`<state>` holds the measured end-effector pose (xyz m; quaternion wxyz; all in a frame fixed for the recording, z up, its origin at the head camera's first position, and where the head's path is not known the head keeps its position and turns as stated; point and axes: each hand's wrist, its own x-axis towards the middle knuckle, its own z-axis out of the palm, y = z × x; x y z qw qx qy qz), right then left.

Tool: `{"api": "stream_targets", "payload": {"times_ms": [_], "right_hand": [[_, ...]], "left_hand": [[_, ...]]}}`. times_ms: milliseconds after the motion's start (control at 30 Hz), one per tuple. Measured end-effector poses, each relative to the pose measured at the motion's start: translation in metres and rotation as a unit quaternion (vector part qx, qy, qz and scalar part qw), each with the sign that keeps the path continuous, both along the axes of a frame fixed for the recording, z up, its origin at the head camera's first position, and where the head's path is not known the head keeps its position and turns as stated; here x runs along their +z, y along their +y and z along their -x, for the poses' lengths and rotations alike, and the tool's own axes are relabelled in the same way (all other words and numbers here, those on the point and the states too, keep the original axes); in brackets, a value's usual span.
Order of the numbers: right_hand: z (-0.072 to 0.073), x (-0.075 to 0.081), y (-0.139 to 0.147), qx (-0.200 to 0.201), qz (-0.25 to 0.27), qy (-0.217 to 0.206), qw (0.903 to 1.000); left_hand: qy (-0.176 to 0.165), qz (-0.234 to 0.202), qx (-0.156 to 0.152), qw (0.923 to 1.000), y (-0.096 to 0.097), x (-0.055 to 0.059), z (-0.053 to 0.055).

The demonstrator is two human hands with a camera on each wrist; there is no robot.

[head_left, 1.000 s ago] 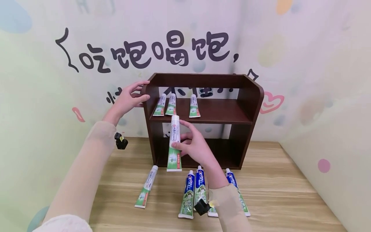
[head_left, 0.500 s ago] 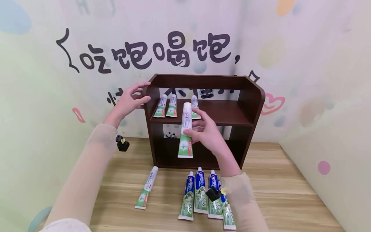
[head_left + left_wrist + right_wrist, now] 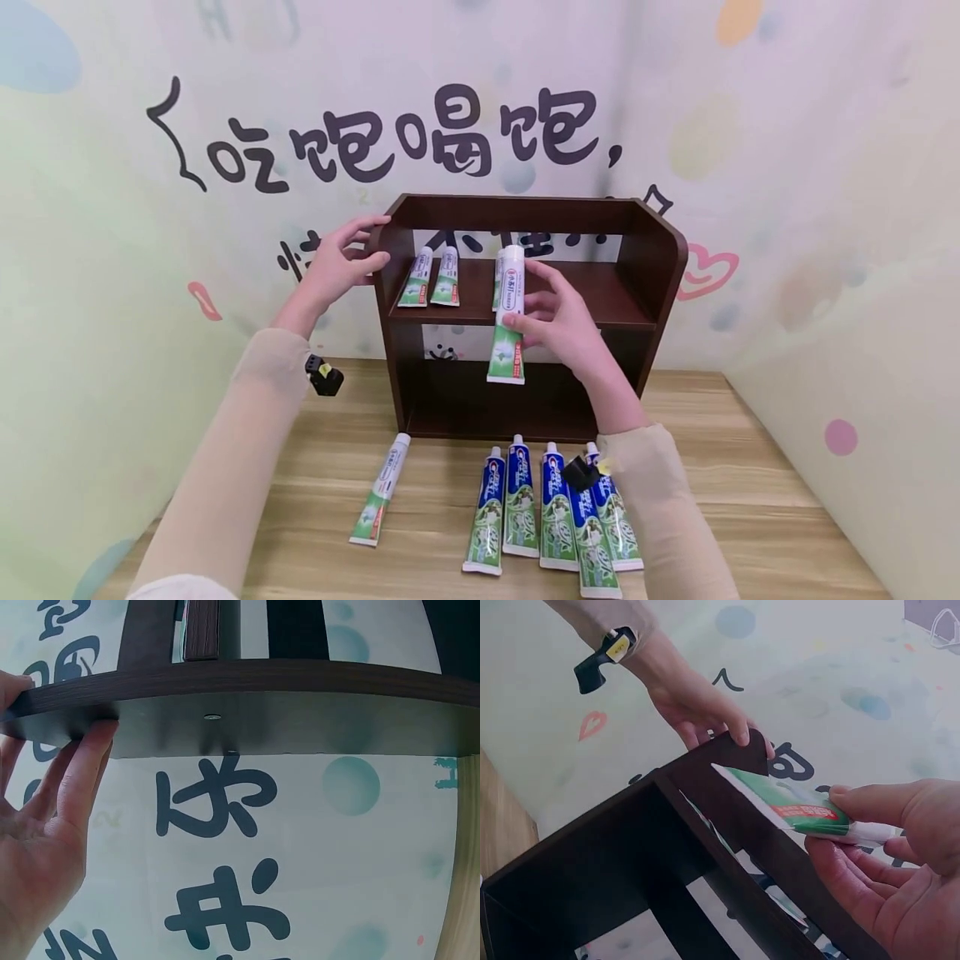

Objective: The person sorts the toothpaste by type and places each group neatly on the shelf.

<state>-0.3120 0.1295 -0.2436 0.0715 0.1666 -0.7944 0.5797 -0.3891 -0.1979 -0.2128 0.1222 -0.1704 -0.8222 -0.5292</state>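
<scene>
My right hand pinches a white and green toothpaste tube between thumb and fingers. The tube is held upright, cap up, in front of the upper board of a dark brown two-tier shelf. In the head view it partly covers another white and green tube standing on that board. At the shelf's left side, my left hand grips the side panel, thumb and fingers on either side of it. Two like tubes lean at the left of the upper board.
On the wooden table, one white and green tube lies front left. Several blue and green toothpaste tubes lie front right, some overlapping. A patterned wall with lettering rises behind and beside the shelf.
My right hand has carried the tube up and to the right, from before the lower compartment to before the upper board. The left hand has stayed on the shelf's side.
</scene>
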Motion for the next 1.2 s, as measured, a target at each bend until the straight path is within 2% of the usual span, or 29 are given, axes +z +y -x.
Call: {"api": "stream_targets", "payload": {"times_ms": [700,967,1200], "right_hand": [[0.031,0.042,0.043,-0.025,-0.031,0.018,0.9990],[0.058,0.041,0.053,-0.034,-0.014,0.024,0.9990],[0.076,0.036,0.058,-0.040,0.003,0.003,0.9992]], "left_hand": [[-0.004,0.010,0.007,0.9999,0.001,0.002,-0.003],[-0.002,0.009,0.008,0.9999,0.002,0.001,-0.001],[0.004,0.013,0.010,0.9998,0.000,0.000,-0.001]]}}
